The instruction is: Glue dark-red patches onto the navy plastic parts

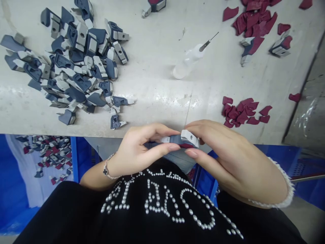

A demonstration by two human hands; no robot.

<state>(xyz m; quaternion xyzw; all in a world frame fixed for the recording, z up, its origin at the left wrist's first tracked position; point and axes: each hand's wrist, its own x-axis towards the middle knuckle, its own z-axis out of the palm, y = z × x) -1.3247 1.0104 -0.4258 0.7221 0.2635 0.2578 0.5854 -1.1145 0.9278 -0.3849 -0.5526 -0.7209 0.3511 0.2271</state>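
Just off the table's front edge, both hands hold one small grey-and-white plastic part [175, 139] with a dark red piece along its lower side. My left hand [144, 145] pinches the narrow white end between thumb and fingers. At the other end, by a white block with a round hole, my right hand [218, 149] grips with its thumb below and its fingers behind. The fingers cover part of the plastic part. Beyond the right hand lies a small heap of dark red pieces [241, 113] on the table.
A big pile of grey-and-white parts [78, 71] spreads over the table's left [152, 91]. A clear needle-tipped bottle [186, 62] lies in the middle. More red pieces [256, 18] are at the back right. A blue bin [76, 159] with finished-looking red-and-grey parts [54, 152] sits below left.
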